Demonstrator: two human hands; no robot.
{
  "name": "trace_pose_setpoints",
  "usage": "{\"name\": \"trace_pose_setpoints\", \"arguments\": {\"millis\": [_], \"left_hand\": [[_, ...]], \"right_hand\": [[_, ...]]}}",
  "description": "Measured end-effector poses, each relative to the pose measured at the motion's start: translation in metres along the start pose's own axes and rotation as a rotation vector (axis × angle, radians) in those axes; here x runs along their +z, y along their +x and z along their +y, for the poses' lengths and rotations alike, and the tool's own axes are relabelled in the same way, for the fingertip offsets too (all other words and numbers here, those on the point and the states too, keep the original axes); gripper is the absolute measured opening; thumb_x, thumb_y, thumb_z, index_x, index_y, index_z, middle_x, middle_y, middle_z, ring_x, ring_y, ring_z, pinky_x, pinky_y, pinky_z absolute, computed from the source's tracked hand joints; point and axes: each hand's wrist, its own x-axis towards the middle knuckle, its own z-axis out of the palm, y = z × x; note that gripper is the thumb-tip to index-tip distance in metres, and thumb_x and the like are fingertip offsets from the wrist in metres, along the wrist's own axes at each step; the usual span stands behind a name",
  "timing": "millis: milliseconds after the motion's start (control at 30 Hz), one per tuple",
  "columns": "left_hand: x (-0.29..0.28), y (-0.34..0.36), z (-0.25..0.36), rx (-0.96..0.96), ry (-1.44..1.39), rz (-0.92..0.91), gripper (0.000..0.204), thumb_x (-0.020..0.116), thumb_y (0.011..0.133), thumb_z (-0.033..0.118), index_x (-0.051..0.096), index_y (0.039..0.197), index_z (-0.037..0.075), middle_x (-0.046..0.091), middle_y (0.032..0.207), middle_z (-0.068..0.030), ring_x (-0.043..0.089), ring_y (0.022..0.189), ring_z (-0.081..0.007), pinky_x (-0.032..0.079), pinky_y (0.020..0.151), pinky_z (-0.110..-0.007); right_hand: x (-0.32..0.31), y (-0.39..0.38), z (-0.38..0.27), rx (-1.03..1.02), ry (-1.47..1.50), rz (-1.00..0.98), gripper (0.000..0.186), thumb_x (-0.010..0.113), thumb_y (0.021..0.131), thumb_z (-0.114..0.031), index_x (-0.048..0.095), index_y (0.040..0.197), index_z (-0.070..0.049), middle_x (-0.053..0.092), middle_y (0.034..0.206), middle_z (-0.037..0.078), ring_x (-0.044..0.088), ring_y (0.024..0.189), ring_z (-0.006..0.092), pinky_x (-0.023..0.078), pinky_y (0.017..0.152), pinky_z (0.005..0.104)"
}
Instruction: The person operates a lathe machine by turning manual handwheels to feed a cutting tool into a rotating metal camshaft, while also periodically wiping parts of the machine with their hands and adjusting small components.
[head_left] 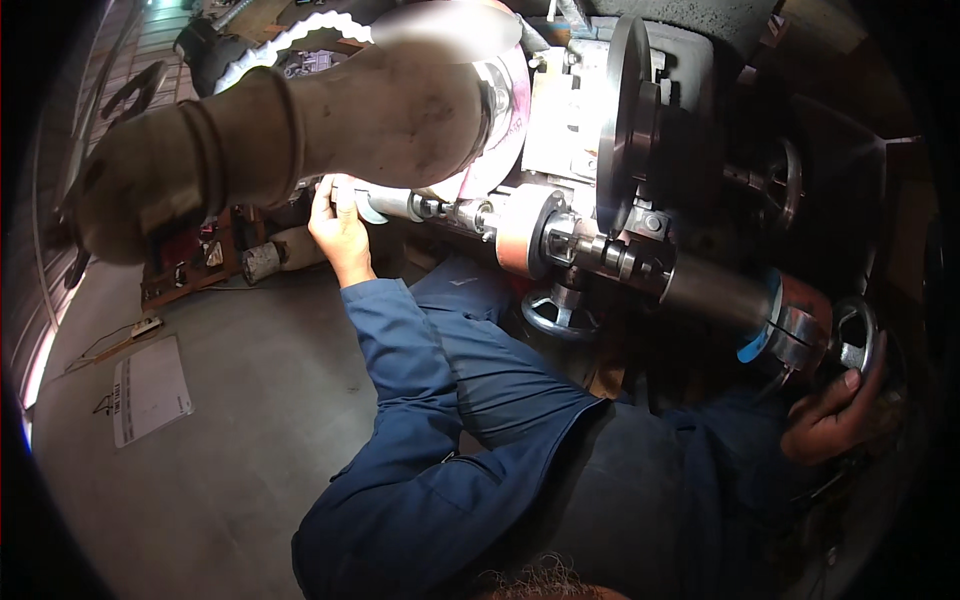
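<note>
My left hand is raised at the left end of a machine's shaft line, fingers bent together beside a grey cylindrical part. What lies between those fingertips is hidden. At the far right, my right hand has its fingers curled round the rim of a metal handwheel. Along the shaft between the hands sit an orange-brown collar with a dark face and a thick grey cylinder. A blue-edged fitting stands next to the handwheel.
A fat, ribbed duct crosses above my left hand, under a bright lamp glow. A large thin disc stands upright behind the shaft. Below it is a second handwheel; a third sits at right. A printed sheet lies at left.
</note>
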Motion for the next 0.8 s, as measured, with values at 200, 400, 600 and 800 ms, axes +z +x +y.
{"name": "trace_pose_setpoints", "arguments": {"millis": [200,400,600,800], "left_hand": [[-0.005,0.0,-0.009,0.001,-0.056,0.001,0.022,0.067,0.094,0.014,0.06,0.103,-0.004,0.055,0.087,0.0021,0.049,0.077,-0.0064,0.043,0.07,-0.02],[-0.008,-0.001,-0.014,0.025,-0.012,0.028,0.022,0.064,0.094,0.013,0.06,0.104,-0.006,0.061,0.095,-0.0016,0.055,0.084,-0.0098,0.047,0.078,-0.024],[-0.006,-0.001,-0.013,-0.01,-0.012,0.062,0.019,0.061,0.094,0.001,0.058,0.11,-0.009,0.065,0.108,-0.0107,0.062,0.096,-0.0165,0.05,0.089,-0.03],[-0.015,0.0,-0.019,-0.029,0.046,0.046,0.018,0.062,0.094,0.003,0.062,0.106,-0.01,0.067,0.104,-0.0101,0.062,0.093,-0.0157,0.051,0.085,-0.029]], "right_hand": [[0.002,-0.011,-0.009,0.127,-0.031,0.027,0.04,0.033,0.106,-0.017,0.055,0.128,0.01,0.063,0.119,0.023,0.064,0.106,0.0297,0.05,0.092,0.0374],[0.007,-0.008,-0.007,0.054,0.003,0.087,0.041,0.034,0.106,-0.019,0.054,0.128,0.01,0.062,0.119,0.023,0.064,0.106,0.0304,0.05,0.091,0.0369],[0.002,-0.011,-0.005,0.118,0.049,0.039,0.045,0.034,0.106,-0.023,0.05,0.132,0.01,0.062,0.122,0.025,0.064,0.109,0.0285,0.05,0.091,0.0349],[0.004,-0.014,-0.003,0.132,0.08,0.046,0.047,0.035,0.106,-0.024,0.049,0.133,0.011,0.059,0.126,0.026,0.062,0.114,0.0301,0.049,0.095,0.0355]]}}
